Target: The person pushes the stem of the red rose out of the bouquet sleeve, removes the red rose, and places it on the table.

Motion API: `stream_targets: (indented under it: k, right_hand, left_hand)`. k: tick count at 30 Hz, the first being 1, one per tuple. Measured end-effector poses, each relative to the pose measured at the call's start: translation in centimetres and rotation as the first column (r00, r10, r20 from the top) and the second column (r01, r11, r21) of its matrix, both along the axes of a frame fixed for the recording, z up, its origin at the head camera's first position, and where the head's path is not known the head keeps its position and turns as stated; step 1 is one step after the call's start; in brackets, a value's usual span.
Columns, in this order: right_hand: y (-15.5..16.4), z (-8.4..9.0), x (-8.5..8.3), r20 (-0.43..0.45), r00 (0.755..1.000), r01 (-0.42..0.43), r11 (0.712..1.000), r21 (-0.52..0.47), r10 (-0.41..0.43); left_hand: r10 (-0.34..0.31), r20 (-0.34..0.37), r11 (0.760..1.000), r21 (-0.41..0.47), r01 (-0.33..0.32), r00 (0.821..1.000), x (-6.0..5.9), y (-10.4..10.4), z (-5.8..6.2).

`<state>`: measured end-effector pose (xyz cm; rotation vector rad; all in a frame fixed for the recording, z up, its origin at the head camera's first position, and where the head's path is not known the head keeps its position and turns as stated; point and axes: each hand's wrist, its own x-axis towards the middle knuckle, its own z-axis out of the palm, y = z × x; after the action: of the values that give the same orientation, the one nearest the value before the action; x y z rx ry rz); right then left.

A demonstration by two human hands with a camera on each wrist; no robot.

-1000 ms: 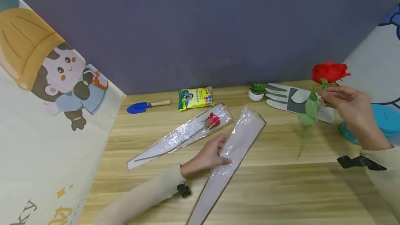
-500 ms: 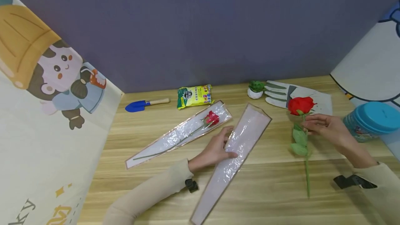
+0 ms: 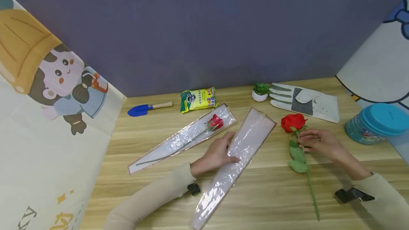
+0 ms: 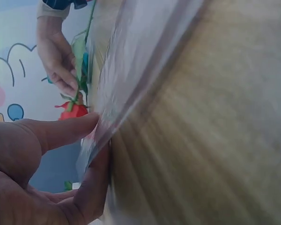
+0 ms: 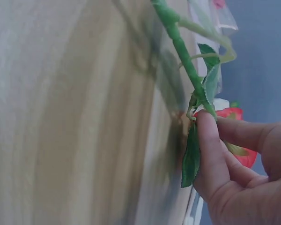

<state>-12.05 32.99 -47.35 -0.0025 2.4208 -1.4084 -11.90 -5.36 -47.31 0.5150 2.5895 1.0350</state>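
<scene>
My left hand pinches the left edge of a long, tapered, clear-fronted flower sleeve lying slanted on the table. In the left wrist view, the thumb is over the sleeve and fingers are beneath its edge. My right hand holds a red rose with green leaves by its stem, just below the bloom. The right wrist view shows thumb and fingertips pinching this green stem close above the wood. Left of the held sleeve lies a second sleeve with a smaller red rose inside.
Along the back of the wooden table lie a blue trowel, a yellow-green packet, a small potted plant and a grey-white work glove. A blue lidded tub stands at the right.
The right hand has brought the rose leftward and down from beside the glove, towards the held sleeve. The left hand keeps its hold; the sleeve has shifted slightly.
</scene>
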Motion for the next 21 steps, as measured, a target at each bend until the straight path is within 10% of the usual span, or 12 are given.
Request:
stream_targets:
  k: [21]
  right_hand:
    - [-0.6, 0.8, 0.6, 0.038, 0.999, 0.021, 0.997, 0.077, -0.024]
  left_hand:
    - [-0.031, -0.093, 0.976, -0.216, 0.010, 0.995, 1.1, -0.9, 1.8]
